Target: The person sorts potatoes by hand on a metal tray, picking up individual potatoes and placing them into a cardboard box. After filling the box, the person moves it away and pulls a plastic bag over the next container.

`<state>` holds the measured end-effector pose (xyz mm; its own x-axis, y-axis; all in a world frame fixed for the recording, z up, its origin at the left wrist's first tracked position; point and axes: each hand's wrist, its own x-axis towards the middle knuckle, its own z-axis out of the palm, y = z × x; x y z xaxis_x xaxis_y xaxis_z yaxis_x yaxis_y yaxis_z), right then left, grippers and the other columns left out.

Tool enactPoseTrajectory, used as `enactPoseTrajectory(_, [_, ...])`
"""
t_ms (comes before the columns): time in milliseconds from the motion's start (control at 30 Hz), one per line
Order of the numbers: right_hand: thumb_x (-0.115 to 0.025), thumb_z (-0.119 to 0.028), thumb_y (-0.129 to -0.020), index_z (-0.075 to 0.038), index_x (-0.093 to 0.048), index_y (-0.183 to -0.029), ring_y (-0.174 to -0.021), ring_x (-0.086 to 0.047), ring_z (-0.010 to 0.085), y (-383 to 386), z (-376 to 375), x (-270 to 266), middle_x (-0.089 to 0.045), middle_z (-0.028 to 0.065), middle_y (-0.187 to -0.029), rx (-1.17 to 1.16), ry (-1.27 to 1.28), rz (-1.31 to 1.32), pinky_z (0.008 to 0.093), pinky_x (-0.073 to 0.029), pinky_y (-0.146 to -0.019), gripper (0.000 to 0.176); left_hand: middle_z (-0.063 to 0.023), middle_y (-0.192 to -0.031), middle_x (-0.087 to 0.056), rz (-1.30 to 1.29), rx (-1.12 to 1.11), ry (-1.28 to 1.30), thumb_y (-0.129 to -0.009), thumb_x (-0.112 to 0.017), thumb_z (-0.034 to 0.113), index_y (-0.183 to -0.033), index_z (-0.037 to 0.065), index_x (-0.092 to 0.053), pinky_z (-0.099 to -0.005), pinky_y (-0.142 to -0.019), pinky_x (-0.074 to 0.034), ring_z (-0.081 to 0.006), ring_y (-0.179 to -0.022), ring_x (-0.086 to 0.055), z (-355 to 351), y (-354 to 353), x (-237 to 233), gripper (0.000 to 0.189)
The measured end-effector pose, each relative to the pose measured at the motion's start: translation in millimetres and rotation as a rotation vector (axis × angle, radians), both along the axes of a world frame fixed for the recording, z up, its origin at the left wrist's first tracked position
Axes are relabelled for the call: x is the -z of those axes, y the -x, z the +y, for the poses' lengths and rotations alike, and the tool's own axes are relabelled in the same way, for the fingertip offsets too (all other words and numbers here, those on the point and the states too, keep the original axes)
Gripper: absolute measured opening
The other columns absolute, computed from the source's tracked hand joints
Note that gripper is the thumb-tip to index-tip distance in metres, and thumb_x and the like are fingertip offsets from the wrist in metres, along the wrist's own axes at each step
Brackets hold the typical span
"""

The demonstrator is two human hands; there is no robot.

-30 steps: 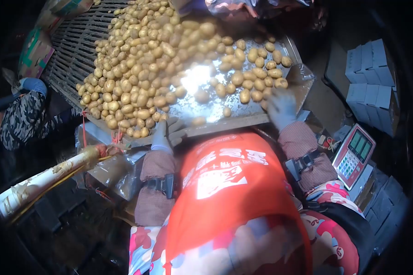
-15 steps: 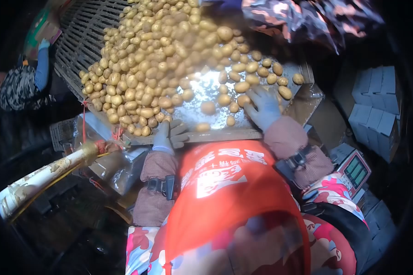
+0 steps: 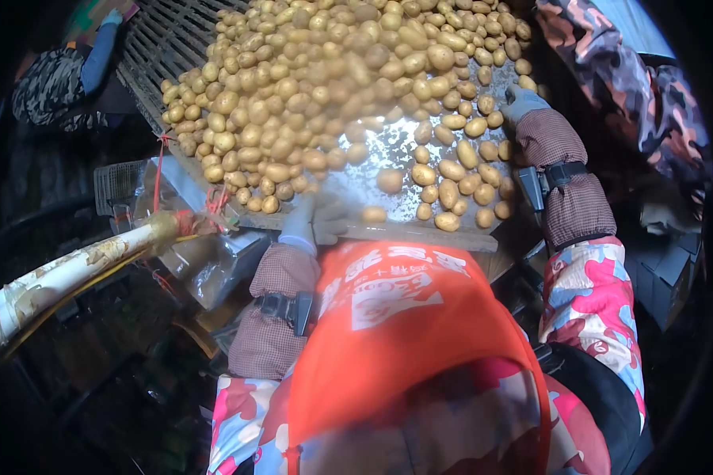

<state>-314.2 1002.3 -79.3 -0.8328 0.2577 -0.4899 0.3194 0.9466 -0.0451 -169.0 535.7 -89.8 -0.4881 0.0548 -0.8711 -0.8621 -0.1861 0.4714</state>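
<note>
A large heap of potatoes (image 3: 285, 103) covers the metal sorting tray (image 3: 380, 170), with looser potatoes (image 3: 467, 154) on its right part. My left hand (image 3: 315, 219), in a grey glove, lies at the tray's front edge with its fingers apart and nothing in them. A single potato (image 3: 373, 214) is just right of it. Also gloved, my right hand (image 3: 524, 103) is at the tray's right side, beside several potatoes. Its fingers are mostly hidden, so I cannot make out their grip.
At the upper left, a person's arm in a blue sleeve (image 3: 101, 55) is near the slatted part of the tray (image 3: 162, 47). Another person in camouflage clothing (image 3: 626, 79) stands at the right. A white pole (image 3: 79, 273) juts in from the left, and boxes (image 3: 664, 277) stand at lower right.
My right hand has moved away from me and right, from among the loose potatoes to the tray's side. More potatoes lie on the right part. The camera view has shifted.
</note>
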Motion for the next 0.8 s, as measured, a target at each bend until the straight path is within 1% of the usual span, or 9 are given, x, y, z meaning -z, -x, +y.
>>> enactPoseTrajectory(33, [-0.063,-0.032,-0.087,-0.013,-0.062,-0.129,-0.119,-0.062,0.0355,-2.7,-0.2,2.9,-0.064,0.0202,-0.127,0.060,0.040,0.070,0.0413,-0.049,-0.103,0.045,-0.0182,-0.111,-0.071,-0.004,-0.003,0.012,-0.105,-0.039,0.050,-0.130,0.002,-0.057,-0.0237,-0.042,-0.045,-0.0244,-0.071,-0.068,0.3,-1.9,-1.8,0.058])
enactPoseTrajectory(133, [-0.064,-0.035,-0.087,-0.013,-0.064,-0.124,-0.115,-0.064,0.0348,-13.8,-16.1,0.4,-0.066,0.0197,-0.122,0.197,0.195,0.157,0.0411,-0.050,-0.100,0.043,-0.0180,-0.111,-0.071,-0.016,-0.002,-0.030,-0.105,-0.039,0.050,-0.130,0.002,-0.057,-0.0270,-0.048,-0.051,-0.0256,-0.075,-0.069,-1.1,0.7,-5.0,0.057])
enactPoseTrajectory(200, [-0.062,-0.037,-0.089,-0.013,-0.065,-0.123,-0.110,-0.065,0.0370,-35.5,-43.9,2.2,-0.067,0.0196,-0.120,0.098,0.254,0.447,0.0419,-0.051,-0.098,0.042,-0.0182,-0.112,-0.070,-0.077,0.033,-0.029,-0.105,-0.042,0.047,-0.129,0.002,-0.058,-0.0308,-0.056,-0.054,-0.0264,-0.078,-0.070,11.4,7.3,-13.1,0.054])
enactPoseTrajectory(333, [-0.056,-0.032,-0.094,-0.009,-0.058,-0.129,-0.114,-0.064,0.0370,-28.4,-93.0,12.8,-0.065,0.0227,-0.121,-0.115,0.007,0.177,0.0466,-0.050,-0.098,0.042,-0.0182,-0.115,-0.070,0.064,0.336,0.070,-0.104,-0.048,0.036,-0.127,0.004,-0.060,-0.0388,-0.078,-0.057,-0.0307,-0.092,-0.070,72.0,34.4,-38.0,0.041])
enactPoseTrajectory(433, [-0.052,-0.029,-0.097,-0.008,-0.054,-0.131,-0.117,-0.063,0.0364,-16.0,-106.0,17.3,-0.063,0.0242,-0.122,-0.078,-0.072,0.117,0.0487,-0.050,-0.098,0.040,-0.0159,-0.119,-0.066,1.003,0.846,0.539,-0.098,-0.056,0.023,-0.124,0.009,-0.063,-0.0409,-0.086,-0.053,-0.0338,-0.106,-0.064,109.5,66.4,-26.9,0.030])
enactPoseTrajectory(533, [-0.047,-0.029,-0.101,-0.006,-0.053,-0.134,-0.120,-0.061,0.0369,-10.3,-91.7,10.2,-0.062,0.0231,-0.125,-0.077,-0.022,0.075,0.0482,-0.049,-0.100,0.041,-0.0132,-0.123,-0.060,1.384,1.101,0.920,-0.089,-0.059,0.017,-0.122,0.013,-0.063,-0.0432,-0.090,-0.050,-0.0340,-0.113,-0.058,141.4,102.8,-1.3,0.033])
enactPoseTrajectory(567, [-0.047,-0.030,-0.101,-0.005,-0.053,-0.135,-0.120,-0.061,0.0370,-9.8,-87.0,3.9,-0.063,0.0226,-0.125,-0.099,-0.020,0.022,0.0479,-0.049,-0.101,0.042,-0.0142,-0.125,-0.055,1.446,1.136,1.006,-0.078,-0.066,0.012,-0.122,0.015,-0.062,-0.0438,-0.087,-0.050,-0.0348,-0.111,-0.056,144.0,106.8,7.8,0.045])
enactPoseTrajectory(700, [-0.046,-0.030,-0.102,-0.004,-0.054,-0.136,-0.122,-0.061,0.0360,-3.0,-82.9,4.7,-0.064,0.0201,-0.125,0.068,0.049,-0.035,0.0459,-0.049,-0.102,0.043,-0.0167,-0.124,-0.053,1.294,1.427,1.087,-0.072,-0.074,0.006,-0.133,0.019,-0.053,-0.0437,-0.087,-0.051,-0.0367,-0.112,-0.056,162.2,113.3,-9.7,0.066])
enactPoseTrajectory(800, [-0.050,-0.030,-0.099,-0.004,-0.059,-0.130,-0.119,-0.063,0.0344,-2.9,-87.1,-2.4,-0.066,0.0182,-0.123,0.033,-0.022,-0.044,0.0451,-0.050,-0.100,0.041,-0.0165,-0.122,-0.053,1.096,1.634,1.071,-0.070,-0.076,0.005,-0.138,0.021,-0.048,-0.0441,-0.087,-0.051,-0.0367,-0.113,-0.056,176.5,124.9,-22.7,0.075])
